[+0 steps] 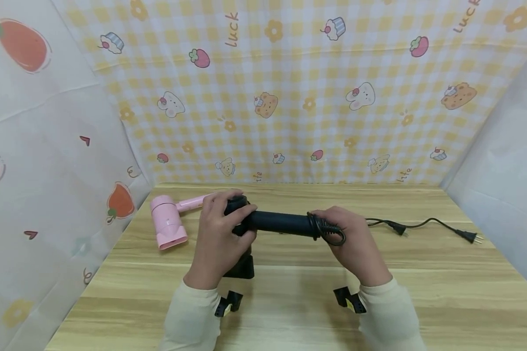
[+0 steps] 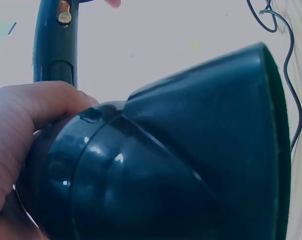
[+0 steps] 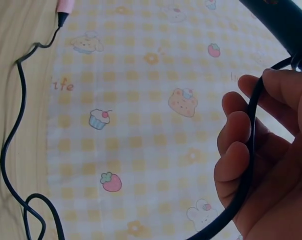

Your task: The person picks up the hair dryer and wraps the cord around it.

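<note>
A black hair dryer [image 1: 285, 223] is held above the table, its handle pointing right and its nozzle [image 2: 205, 130] hanging down on the left. My left hand [image 1: 219, 231] grips the dryer's round body, with the thumb across it near the handle joint. At the far end of the handle, my right hand [image 1: 353, 241] pinches the black cord [image 3: 252, 125] between thumb and fingers. Part of the cord loops around the handle end. In the head view, the left hand hides much of the dryer's body.
A pink hair dryer [image 1: 167, 222] lies at the back left of the wooden table [image 1: 298, 302], its handle partly behind my left hand. To the right, two black plugs [image 1: 469, 237] lie with their cords. A patterned cloth [image 1: 290, 107] hangs behind the table.
</note>
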A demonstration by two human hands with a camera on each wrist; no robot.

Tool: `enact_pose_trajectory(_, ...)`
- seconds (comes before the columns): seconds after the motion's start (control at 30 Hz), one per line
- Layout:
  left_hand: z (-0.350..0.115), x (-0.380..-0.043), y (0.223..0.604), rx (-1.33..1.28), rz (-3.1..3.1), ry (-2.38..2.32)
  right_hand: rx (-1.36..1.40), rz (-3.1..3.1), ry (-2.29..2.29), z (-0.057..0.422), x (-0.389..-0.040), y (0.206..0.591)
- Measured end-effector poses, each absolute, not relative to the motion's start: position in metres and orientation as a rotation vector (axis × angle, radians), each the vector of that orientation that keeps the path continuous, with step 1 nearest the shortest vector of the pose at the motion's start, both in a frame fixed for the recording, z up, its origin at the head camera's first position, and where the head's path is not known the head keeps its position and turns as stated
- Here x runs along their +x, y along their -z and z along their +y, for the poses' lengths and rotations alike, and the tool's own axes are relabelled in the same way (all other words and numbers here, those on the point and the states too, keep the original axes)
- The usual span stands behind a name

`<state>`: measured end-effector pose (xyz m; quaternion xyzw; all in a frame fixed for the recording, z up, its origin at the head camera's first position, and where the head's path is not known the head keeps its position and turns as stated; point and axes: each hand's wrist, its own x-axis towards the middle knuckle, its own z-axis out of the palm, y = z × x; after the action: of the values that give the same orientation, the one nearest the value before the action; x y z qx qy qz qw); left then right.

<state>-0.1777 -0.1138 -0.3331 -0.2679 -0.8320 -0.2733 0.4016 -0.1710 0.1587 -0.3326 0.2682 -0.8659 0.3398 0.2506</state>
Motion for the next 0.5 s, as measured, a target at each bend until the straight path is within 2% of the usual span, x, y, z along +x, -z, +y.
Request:
enact_pose_trajectory(0.3,-0.1113,-0.1773,0.3336,-0.571,-2.146,0.715,0.583,-2.545,-0.976,0.1528,-0.1674,0.3295)
enact_pose_trajectory(0.5,-0.1122,-0.1767,0.3341,-0.497,-2.170,0.736,0.624,-2.575,-1.016,0.1511,-0.1690,0.3312)
